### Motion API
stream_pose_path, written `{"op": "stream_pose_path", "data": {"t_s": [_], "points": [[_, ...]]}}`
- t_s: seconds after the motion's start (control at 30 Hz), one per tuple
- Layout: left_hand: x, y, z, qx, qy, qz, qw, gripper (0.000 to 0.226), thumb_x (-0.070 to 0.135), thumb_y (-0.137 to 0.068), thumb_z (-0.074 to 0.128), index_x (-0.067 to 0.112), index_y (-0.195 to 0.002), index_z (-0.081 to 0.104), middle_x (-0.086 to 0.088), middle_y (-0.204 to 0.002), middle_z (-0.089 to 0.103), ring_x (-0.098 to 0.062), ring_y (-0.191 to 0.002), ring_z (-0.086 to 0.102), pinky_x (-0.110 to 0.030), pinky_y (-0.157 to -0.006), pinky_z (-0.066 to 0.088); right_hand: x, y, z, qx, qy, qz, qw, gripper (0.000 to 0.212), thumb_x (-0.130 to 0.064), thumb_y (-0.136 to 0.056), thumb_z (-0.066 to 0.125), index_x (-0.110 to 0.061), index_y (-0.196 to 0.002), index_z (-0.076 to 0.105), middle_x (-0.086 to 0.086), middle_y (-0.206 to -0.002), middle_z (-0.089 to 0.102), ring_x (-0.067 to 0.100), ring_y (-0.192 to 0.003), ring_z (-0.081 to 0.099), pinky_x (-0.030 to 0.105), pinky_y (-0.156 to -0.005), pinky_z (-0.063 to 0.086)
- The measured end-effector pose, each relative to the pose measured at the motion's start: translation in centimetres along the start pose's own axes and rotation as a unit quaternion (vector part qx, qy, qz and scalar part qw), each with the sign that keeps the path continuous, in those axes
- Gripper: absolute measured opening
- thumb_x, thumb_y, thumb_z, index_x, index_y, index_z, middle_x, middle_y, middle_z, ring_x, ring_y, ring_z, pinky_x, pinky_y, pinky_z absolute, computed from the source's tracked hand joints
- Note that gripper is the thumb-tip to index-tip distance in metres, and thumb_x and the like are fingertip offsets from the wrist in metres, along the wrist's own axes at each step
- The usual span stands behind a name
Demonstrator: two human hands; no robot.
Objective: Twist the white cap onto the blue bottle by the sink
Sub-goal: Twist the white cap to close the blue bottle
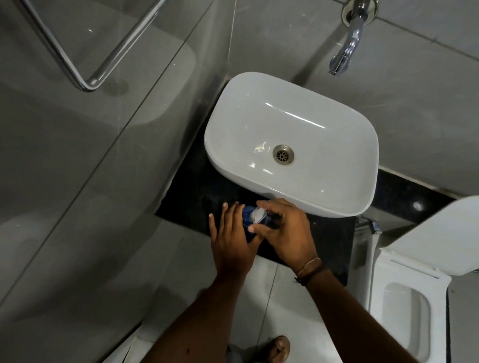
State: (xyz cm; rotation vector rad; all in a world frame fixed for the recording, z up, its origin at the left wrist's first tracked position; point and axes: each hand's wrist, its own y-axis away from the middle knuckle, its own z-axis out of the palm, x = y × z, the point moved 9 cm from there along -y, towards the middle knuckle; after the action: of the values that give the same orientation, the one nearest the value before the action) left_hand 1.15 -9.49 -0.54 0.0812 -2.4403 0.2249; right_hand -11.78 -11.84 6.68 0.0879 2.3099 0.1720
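Note:
The blue bottle (247, 216) stands on the black counter (202, 196) just in front of the white sink (358, 200). Only a strip of its blue side shows between my hands. My left hand (231, 237) wraps around the bottle's body from the left. The white cap (257, 215) sits on top of the bottle, and the fingers of my right hand (287, 232) pinch it from the right and front. Most of the bottle is hidden by both hands.
A chrome tap (348, 47) juts from the grey wall above the sink. A glass panel with a chrome towel rail (93, 78) stands at left. A white toilet (408, 305) with raised lid (454, 235) is at right. My foot (279, 351) is on the floor below.

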Motion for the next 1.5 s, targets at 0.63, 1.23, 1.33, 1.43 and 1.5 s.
{"op": "stream_pose_path", "data": {"t_s": [0.63,1.23,1.33,1.43,1.5], "points": [[-2.0,1.3,0.7,-0.077,0.137,-0.111,0.981,0.101,0.072,-0.075,0.072,0.015,-0.153,0.042,-0.009,-0.152,0.052,-0.027,-0.133,0.056,-0.037,-0.096,0.054,6.2,3.4,1.7,-0.015,-0.242,0.231,0.942,0.022,-0.024,-0.103,0.066,-0.035,-0.122,0.066,-0.017,-0.112,0.073,0.000,-0.103,0.077,0.008,-0.072,0.059],[-6.7,-2.9,-4.7,-0.018,0.159,-0.143,0.977,0.071,0.043,-0.083,0.082,0.022,-0.144,0.053,0.002,-0.139,0.060,-0.017,-0.118,0.064,-0.023,-0.084,0.048,1.5,-1.2,9.8,-0.039,-0.371,0.276,0.886,0.035,-0.018,-0.108,0.058,-0.005,-0.139,0.065,0.020,-0.137,0.072,0.037,-0.130,0.069,0.046,-0.109,0.058],[-8.8,-4.4,-5.7,-0.008,0.159,-0.152,0.976,0.074,0.042,-0.081,0.083,0.024,-0.146,0.052,0.002,-0.141,0.059,-0.019,-0.124,0.062,-0.031,-0.091,0.053,0.1,-3.0,11.8,-0.044,-0.367,0.279,0.886,0.034,-0.015,-0.108,0.059,0.000,-0.138,0.065,0.030,-0.136,0.070,0.040,-0.123,0.071,0.052,-0.112,0.055],[-10.3,-5.4,-6.3,-0.009,0.147,-0.165,0.975,0.076,0.042,-0.080,0.084,0.027,-0.146,0.050,0.003,-0.141,0.059,-0.018,-0.124,0.061,-0.034,-0.093,0.054,-0.9,-4.0,13.0,-0.041,-0.365,0.275,0.888,0.035,-0.014,-0.107,0.060,0.002,-0.137,0.064,0.034,-0.134,0.069,0.029,-0.104,0.065,0.044,-0.095,0.055],[-11.0,-5.6,-6.5,-0.009,0.142,-0.173,0.975,0.075,0.042,-0.079,0.083,0.028,-0.146,0.051,0.004,-0.140,0.060,-0.018,-0.122,0.062,-0.029,-0.090,0.049,-1.1,-4.2,13.5,-0.041,-0.360,0.278,0.890,0.036,-0.015,-0.107,0.061,0.002,-0.139,0.063,0.032,-0.135,0.070,0.027,-0.104,0.065,0.042,-0.093,0.055]]}}
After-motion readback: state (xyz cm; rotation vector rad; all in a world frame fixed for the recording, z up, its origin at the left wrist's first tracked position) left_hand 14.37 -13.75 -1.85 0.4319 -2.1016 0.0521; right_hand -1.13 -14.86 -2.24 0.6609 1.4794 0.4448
